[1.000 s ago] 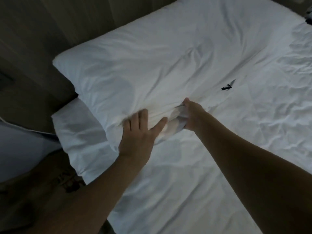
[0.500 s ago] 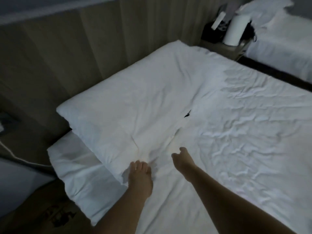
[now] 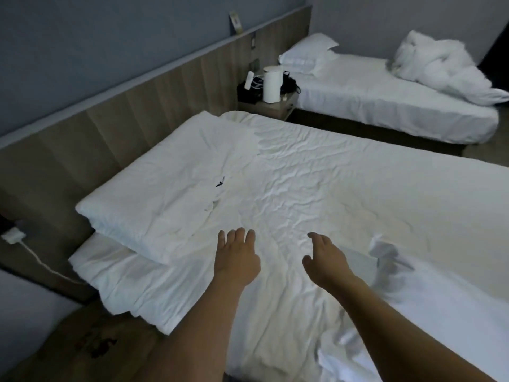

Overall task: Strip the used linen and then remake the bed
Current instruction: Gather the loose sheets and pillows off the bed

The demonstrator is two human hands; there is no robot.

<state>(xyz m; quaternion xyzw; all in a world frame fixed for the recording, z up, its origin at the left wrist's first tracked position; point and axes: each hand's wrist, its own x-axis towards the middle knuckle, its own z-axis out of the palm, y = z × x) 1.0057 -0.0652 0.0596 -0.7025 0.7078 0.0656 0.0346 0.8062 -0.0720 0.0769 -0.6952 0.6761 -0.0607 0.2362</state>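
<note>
Two hands out over the bed, and neither has hold of anything. Left hand (image 3: 237,255) hovers palm down, fingers straight and close together, just beyond the pillow's near corner. Right hand (image 3: 326,257) hangs beside it, fingers loosely spread and relaxed, thumb out to the side, gripping nothing. Whether either one brushes the sheet I cannot tell.

Pillow (image 3: 170,194) lies flat at the head of the bed (image 3: 132,282), hard against the wooden headboard (image 3: 115,125). Its long axis runs along that headboard, from the near left corner away toward the nightstand, across the width of the bed. A small dark tag (image 3: 219,183) sticks out of its inner edge, pointing onto the mattress side. Under the pillow the bedding shows as a thicker folded layer at the near corner.

Sheet (image 3: 330,194) covers the mattress, heavily wrinkled through the middle, with the bed's length stretching off to the right. At the near right edge a loose flap of white linen (image 3: 385,252) stands rucked up, and more bunches lower down by the right forearm.

Beyond, a nightstand (image 3: 278,106) carries a white cylinder (image 3: 271,84) and dark clutter. Second bed (image 3: 385,103) sits past it, with its own pillows (image 3: 308,52) and a heaped duvet (image 3: 440,70). A white charger (image 3: 12,235) with its cable hangs at the far left.
</note>
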